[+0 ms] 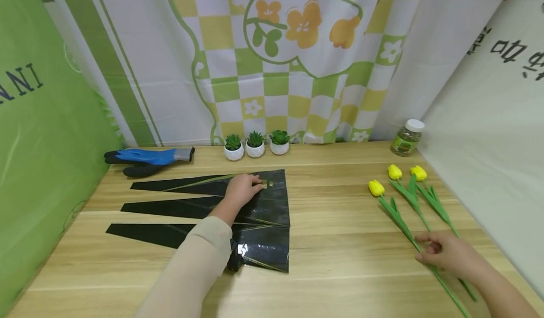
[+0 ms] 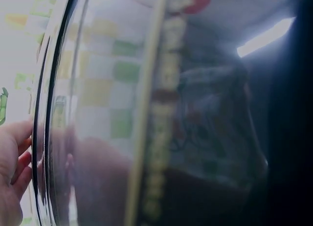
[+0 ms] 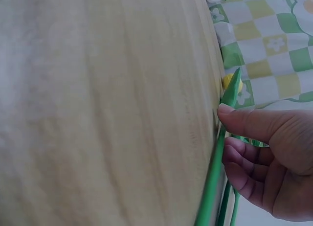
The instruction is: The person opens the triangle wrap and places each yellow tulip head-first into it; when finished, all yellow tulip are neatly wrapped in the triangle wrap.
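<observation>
Three tapered black plastic flower sleeves (image 1: 265, 247) with gold lines lie on the table, their wide ends to the right. My left hand (image 1: 243, 188) rests on the farthest one near its wide end. In the left wrist view, glossy black film fills most of the picture, with the fingers (image 2: 22, 160) at its edge. On the right lie three yellow artificial tulips (image 1: 376, 188) with green stems. My right hand (image 1: 446, 252) pinches the stem of the nearest tulip, thumb and fingers around it below the leaf. The right wrist view shows the green stem (image 3: 212, 177) at the fingertips.
Blue-and-black gloves (image 1: 148, 157) lie at the back left. Three small potted succulents (image 1: 255, 147) stand along the back edge, against a checked curtain (image 1: 276, 87). A white-lidded jar (image 1: 406, 141) stands at the back right. A wall (image 1: 497, 138) borders the right side.
</observation>
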Available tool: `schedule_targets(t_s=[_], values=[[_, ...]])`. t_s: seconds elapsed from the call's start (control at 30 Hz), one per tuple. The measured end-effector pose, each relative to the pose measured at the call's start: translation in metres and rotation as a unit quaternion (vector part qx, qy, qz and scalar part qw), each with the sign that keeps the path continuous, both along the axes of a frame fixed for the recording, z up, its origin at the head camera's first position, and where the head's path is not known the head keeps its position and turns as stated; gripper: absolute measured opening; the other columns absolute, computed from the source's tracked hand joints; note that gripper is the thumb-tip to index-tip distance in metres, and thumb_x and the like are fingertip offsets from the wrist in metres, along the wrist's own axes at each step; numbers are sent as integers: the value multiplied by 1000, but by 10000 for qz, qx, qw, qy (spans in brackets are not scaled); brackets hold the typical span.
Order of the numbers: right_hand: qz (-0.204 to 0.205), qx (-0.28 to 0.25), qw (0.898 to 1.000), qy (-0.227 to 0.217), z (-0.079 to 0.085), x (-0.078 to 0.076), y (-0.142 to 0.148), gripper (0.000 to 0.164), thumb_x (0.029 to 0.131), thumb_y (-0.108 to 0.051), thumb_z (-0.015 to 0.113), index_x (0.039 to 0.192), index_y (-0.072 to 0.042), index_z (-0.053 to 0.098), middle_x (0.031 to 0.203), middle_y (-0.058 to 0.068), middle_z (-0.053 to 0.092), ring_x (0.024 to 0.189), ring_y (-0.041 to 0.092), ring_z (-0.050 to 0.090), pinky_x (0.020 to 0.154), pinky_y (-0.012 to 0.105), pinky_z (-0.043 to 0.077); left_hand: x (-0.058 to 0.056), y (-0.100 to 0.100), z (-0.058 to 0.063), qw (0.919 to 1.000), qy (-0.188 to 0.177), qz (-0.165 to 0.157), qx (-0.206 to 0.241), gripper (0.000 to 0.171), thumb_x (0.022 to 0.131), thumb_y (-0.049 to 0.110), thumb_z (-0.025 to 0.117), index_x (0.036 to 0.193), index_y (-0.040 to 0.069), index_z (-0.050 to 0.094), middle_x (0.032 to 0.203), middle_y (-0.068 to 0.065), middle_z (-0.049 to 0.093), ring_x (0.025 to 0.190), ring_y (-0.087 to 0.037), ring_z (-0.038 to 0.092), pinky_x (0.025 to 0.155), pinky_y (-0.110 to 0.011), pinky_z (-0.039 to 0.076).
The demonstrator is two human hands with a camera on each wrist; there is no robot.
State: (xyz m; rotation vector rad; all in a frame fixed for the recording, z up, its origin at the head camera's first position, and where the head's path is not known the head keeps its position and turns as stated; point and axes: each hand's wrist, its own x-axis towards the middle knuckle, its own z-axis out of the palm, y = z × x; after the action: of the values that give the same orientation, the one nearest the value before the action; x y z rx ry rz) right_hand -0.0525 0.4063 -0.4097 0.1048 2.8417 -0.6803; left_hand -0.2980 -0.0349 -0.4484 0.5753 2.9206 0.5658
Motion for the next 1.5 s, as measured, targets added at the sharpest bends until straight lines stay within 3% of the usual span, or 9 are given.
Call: schedule_targets(t_s=[0.27,0.63,0.87,1.07,1.13,1.23,1.5], values=[[-10,66,10000,47,-5,2,0,46,90,-29,70,121,4,63,82,0,58,63,1,44,52,21,40,-2,1,-4,9998,132,60,-121,35,96,37,62,125,20,69,134,2,63,124,-23,60,104,-43,49],[-111,-603,9980,-146,3,-8,-7,40,94,-15,62,123,12,56,78,0,53,55,4,44,49,21,42,-1,-2,-11,9981,589,140,89,24,96,35,63,110,22,76,117,2,73,109,-20,68,94,-42,54],[-202,-1476,9888,-101,15,-30,-22,45,99,-16,56,130,15,48,83,3,55,63,7,51,57,24,53,0,-6,-9,9957,489,337,715,25,95,34,64,111,20,77,117,0,73,111,-22,67,97,-43,53],[-585,-2393,9692,21,23,-60,-46,54,101,-24,55,138,12,39,99,3,63,79,4,60,71,26,59,1,-8,-6,9916,248,540,1145,25,94,34,64,112,20,76,116,-1,73,109,-23,67,96,-44,53],[-718,-2828,9564,98,25,-72,-56,55,101,-25,55,139,11,36,100,-1,63,81,3,61,73,24,59,1,-9,-7,9895,204,584,1309,26,94,34,65,113,20,76,117,-1,73,110,-23,67,96,-44,53],[-1016,-3564,9285,224,28,-89,-73,50,100,-25,57,135,6,37,97,-8,61,79,1,61,75,19,58,2,-10,-8,9852,163,656,1576,26,94,34,65,113,20,76,118,-1,73,111,-23,67,97,-44,53],[-2101,-5564,8022,526,24,-131,-110,21,99,-12,56,114,-14,41,85,-10,62,74,1,65,71,13,57,5,-9,-11,9789,296,758,1876,24,93,34,67,109,19,77,115,-1,74,109,-23,68,97,-44,53]])
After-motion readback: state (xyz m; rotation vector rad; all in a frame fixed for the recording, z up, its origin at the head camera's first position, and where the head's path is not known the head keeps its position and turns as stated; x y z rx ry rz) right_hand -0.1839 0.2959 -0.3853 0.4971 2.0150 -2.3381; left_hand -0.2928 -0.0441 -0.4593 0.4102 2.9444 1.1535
